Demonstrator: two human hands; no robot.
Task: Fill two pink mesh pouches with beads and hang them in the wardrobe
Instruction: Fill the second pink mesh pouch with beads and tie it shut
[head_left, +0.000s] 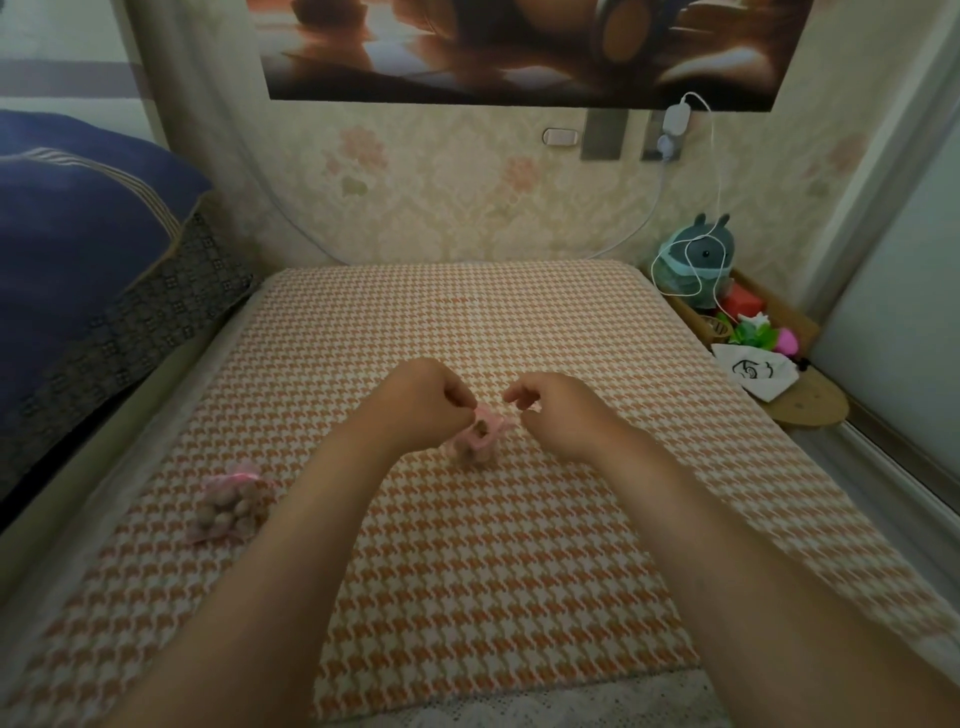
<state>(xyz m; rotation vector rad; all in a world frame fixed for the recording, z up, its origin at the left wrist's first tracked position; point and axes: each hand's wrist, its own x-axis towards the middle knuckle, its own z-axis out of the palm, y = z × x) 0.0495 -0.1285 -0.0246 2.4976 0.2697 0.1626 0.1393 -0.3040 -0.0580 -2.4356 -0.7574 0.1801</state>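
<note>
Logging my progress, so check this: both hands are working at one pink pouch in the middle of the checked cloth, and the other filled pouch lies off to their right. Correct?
Not quite: the head view shows the other filled pouch lying to their left, not right. The rest holds: left hand and right hand are at the pink pouch on the checked cloth.

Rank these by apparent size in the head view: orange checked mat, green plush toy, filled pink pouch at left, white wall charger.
1. orange checked mat
2. green plush toy and filled pink pouch look about alike; the pouch lies nearer, so they are left unranked
3. white wall charger
</note>
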